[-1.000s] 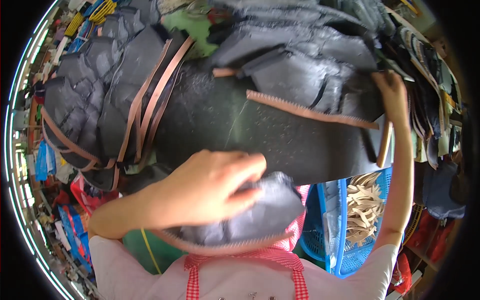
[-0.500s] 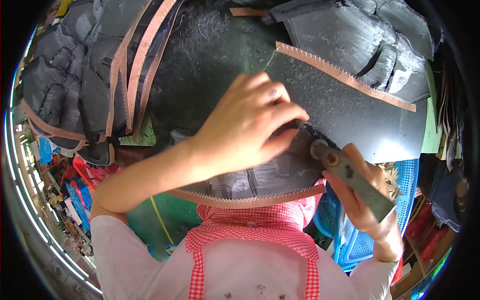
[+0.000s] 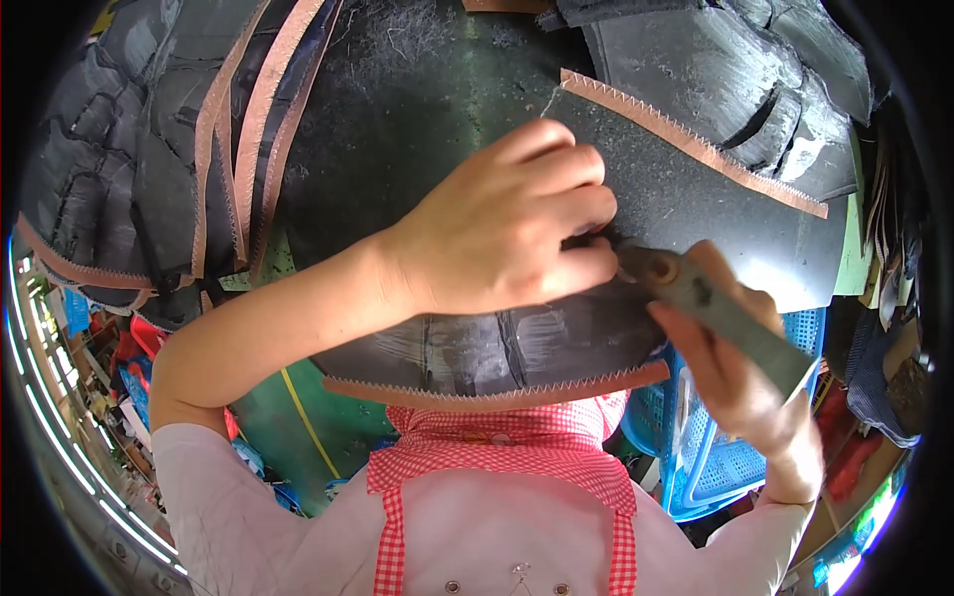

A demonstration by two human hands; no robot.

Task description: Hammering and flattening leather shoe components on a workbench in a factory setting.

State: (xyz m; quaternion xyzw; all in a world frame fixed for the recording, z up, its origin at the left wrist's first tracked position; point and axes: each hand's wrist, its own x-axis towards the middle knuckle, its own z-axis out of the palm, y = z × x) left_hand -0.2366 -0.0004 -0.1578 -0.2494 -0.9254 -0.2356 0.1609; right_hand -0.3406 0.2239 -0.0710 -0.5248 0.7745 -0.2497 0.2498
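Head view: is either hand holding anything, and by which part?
Right hand: a hammer, apparently by the handle hidden beneath its head. Left hand: curled over the black piece; any grip is hidden.

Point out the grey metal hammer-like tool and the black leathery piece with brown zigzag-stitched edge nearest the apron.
Grey metal hammer-like tool [image 3: 738,326], head view: middle of its long bar.
Black leathery piece with brown zigzag-stitched edge [image 3: 469,350], head view: middle of its scuffed face.

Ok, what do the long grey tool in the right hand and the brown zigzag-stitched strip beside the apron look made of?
Long grey tool: probably steel, dull finish, from its hard, straight edges. Brown strip: perhaps leather or imitation, matte, from its unglossy, bending surface.
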